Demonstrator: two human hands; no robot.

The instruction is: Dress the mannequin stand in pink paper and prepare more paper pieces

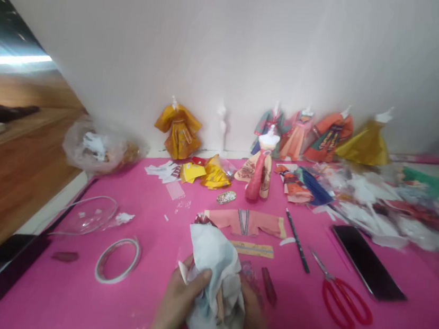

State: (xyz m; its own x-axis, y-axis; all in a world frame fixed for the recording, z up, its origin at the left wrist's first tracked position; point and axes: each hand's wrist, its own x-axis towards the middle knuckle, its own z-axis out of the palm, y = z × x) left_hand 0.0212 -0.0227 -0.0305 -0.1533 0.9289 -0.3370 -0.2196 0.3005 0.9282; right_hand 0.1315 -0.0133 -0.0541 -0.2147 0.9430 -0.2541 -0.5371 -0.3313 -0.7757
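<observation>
In the head view I hold a crumpled, pale bluish-white cloth piece (215, 260) low over the pink mat, near its front edge. My left hand (181, 301) grips its left side, thumb on top. The fingers of my right hand (252, 307) are partly hidden behind its right side. A narrow tan strip shows in its lower folds. Just beyond the cloth lie a small pink doll jacket (246, 222), spread flat, and a tan patterned band (253, 249). A dark red strip (269, 286) rests beside my right hand.
The pink mat (77, 307) bears a tape roll (133, 266), red-handled scissors (341, 297), a pencil (298, 241) and a black phone (367, 263). Several dressed doll forms, including one in a gold robe (181, 130), line the wall. Plastic bags (383, 200) pile up at right.
</observation>
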